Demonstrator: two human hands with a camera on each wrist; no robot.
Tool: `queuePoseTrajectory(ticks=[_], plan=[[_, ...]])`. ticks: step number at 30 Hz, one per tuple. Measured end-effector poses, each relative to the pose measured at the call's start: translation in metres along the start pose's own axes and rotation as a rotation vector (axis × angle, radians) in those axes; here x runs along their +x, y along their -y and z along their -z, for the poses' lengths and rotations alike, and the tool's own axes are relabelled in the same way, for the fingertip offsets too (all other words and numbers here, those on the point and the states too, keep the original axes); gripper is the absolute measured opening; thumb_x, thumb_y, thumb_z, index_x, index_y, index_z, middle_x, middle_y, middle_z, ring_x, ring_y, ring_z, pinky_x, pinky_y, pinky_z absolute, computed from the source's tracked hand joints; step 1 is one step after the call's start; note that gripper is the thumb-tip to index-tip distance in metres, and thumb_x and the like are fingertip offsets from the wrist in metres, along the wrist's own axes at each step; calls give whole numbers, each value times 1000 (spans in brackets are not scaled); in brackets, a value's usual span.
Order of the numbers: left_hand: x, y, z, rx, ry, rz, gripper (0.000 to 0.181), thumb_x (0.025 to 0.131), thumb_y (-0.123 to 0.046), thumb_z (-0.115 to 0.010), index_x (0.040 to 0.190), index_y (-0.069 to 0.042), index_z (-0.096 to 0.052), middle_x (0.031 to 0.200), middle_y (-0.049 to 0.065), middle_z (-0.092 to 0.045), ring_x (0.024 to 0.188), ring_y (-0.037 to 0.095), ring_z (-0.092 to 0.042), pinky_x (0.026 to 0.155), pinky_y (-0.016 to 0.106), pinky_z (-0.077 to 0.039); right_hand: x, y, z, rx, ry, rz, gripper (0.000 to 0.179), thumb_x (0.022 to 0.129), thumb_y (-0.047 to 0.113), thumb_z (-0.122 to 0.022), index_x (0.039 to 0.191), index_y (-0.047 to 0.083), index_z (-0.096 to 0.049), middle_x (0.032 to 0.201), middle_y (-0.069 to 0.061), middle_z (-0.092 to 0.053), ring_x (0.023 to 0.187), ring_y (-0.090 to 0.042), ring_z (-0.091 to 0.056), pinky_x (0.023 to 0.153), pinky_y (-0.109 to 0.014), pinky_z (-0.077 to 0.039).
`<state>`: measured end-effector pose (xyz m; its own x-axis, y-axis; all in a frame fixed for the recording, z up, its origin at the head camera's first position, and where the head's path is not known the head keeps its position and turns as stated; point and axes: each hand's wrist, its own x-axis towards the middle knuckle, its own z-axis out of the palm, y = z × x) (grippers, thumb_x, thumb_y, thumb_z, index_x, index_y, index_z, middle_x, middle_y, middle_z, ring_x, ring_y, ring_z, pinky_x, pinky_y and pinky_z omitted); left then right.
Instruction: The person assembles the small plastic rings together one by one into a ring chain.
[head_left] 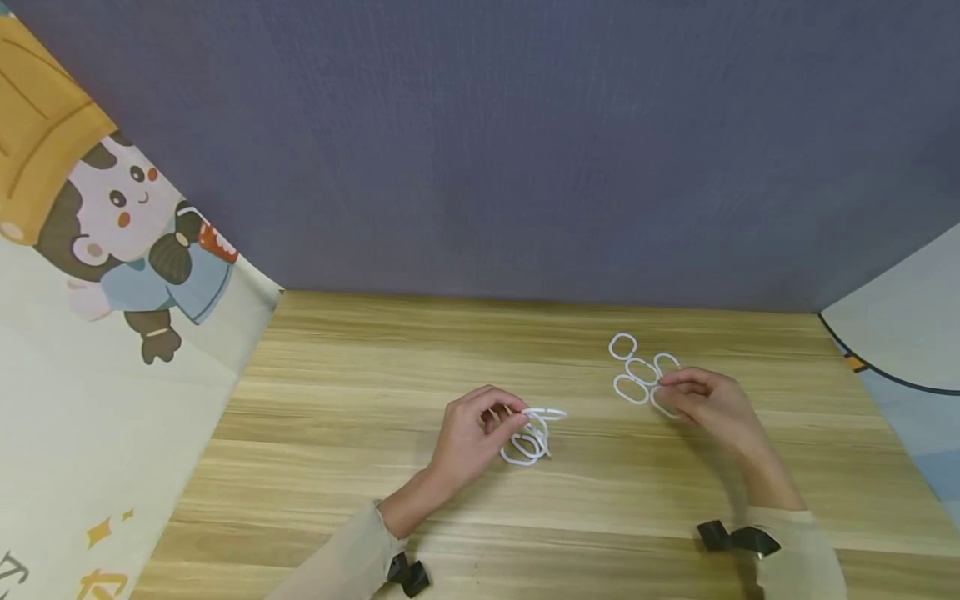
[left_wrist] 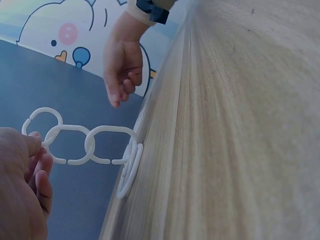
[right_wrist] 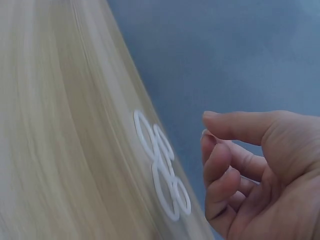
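My left hand (head_left: 480, 429) pinches a chain of white plastic links (left_wrist: 70, 145) between thumb and fingertips. The links are oval rings with a small gap in each. Its lower links bunch together on the wooden tabletop, as the left wrist view shows. My right hand (head_left: 708, 404) hovers over several loose white links (head_left: 631, 389) lying close together on the table. In the right wrist view its fingers are loosely curled, the thumb stands a little apart from them, and no link shows between them. In the head view this hand partly covers the nearest links.
The wood-grain table (head_left: 337, 358) ends at a dark blue-grey panel (head_left: 480, 150) at the back. A wall with a cartoon figure (head_left: 142, 225) stands on the left, and another printed wall (head_left: 915, 333) on the right. Black straps (head_left: 738, 539) sit at both wrists.
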<state>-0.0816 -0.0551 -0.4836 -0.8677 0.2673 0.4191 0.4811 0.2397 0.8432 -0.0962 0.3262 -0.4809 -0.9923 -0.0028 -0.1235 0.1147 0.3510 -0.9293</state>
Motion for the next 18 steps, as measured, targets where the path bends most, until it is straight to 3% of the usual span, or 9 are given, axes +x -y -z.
queuePoseTrajectory(ticks=[9, 18], plan=[[1, 2, 2, 6, -4, -15, 10, 94, -6, -88, 101, -9, -82, 92, 1, -77, 78, 4, -64, 59, 20, -52, 6, -15, 8, -101, -5, -12, 28, 100, 12, -83, 117, -9, -74, 88, 12, -72, 80, -5, -64, 68, -22, -54], [1, 4, 4, 6, -3, -18, 10, 94, -6, -88, 101, -9, -81, 92, 2, -77, 78, 4, -64, 59, 20, -53, 9, -23, 10, -170, -1, -76, 33, 98, 16, -87, 118, -5, -73, 82, 7, -67, 77, -8, -59, 69, -25, -49]])
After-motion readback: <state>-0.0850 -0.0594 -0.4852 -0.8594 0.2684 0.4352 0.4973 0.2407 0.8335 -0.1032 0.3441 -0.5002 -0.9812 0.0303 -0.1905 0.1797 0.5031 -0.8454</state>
